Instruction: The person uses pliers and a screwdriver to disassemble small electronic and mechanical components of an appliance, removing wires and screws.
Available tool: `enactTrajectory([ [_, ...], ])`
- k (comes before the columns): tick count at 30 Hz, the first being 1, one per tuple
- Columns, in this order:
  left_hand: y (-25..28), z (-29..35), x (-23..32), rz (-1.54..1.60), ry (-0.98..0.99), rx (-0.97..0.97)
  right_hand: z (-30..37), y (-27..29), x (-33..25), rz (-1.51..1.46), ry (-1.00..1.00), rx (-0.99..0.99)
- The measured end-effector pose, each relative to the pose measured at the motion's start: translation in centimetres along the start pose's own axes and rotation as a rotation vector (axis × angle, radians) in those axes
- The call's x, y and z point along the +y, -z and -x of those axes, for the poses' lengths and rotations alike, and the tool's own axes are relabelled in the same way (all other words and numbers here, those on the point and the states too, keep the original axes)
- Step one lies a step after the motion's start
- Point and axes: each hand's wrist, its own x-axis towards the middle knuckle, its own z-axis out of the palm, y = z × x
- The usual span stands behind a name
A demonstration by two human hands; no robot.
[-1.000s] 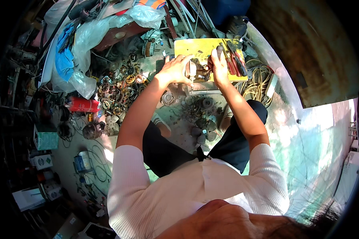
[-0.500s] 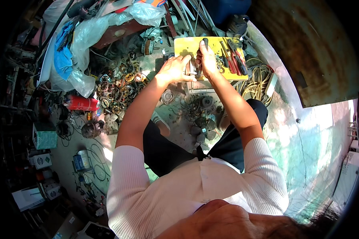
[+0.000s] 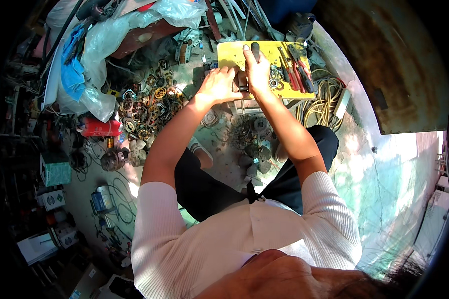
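My right hand (image 3: 258,75) is closed round a tool with a black handle (image 3: 255,52); its thumb points up along the left side of the handle. The tool's lower end is hidden by the hand. Close by on the left, my left hand (image 3: 219,84) bends its fingers and thumb round a brown and dark metal part (image 3: 242,81), whose exact kind I cannot make out. Both hands are at the near left of a yellow board (image 3: 229,50). On its right half lie red-handled pliers (image 3: 300,79), other slim hand tools, and small metal rings (image 3: 274,83).
A heap of copper windings and metal parts (image 3: 157,102) covers the floor at left. More small parts (image 3: 254,144) lie between my feet. A coiled yellowish cable (image 3: 324,102) sits right of the board. Plastic sheeting (image 3: 99,55) and a red cylinder (image 3: 101,127) are further left.
My right thumb has shifted from the top of the black handle to its left side. The left hand has moved slightly right, nearer the right hand, over the metal part.
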Motion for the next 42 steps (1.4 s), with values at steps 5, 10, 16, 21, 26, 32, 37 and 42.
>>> enactTrajectory([
  [5, 0.6, -0.3, 0.4, 0.11, 0.023, -0.023, 2.5, 0.5, -1.0, 0.001, 0.201, 0.005],
  [10, 0.5, -0.1, 0.6, 0.141, 0.016, 0.034, 4.5, 1.6, 0.5, -0.085, 0.331, -0.008],
  [16, 0.6, -0.4, 0.4, 0.147, 0.013, 0.016, 7.6, 4.6, 2.0, 0.087, 0.714, -0.215],
  [21, 0.5, 0.0, -0.1, 0.143, 0.011, 0.013, 13.2, 8.0, 3.9, 0.509, 0.661, -0.295],
  [26, 1.5, -0.2, 0.8, 0.174, 0.029, -0.048, 12.9, 9.0, 4.9, 0.564, 0.641, -0.289],
  [32, 1.3, 0.5, 1.1, 0.156, 0.086, -0.047, 9.0, 6.7, -5.2, 0.588, 0.193, -0.263],
  [37, 1.0, -0.4, 1.4, 0.102, 0.059, -0.057, -0.2, 4.3, -7.7, 0.622, -0.253, -0.444],
  [42, 0.7, 0.0, 0.9, 0.141, 0.062, -0.023, 2.2, 5.6, -5.7, 0.675, -0.044, -0.396],
])
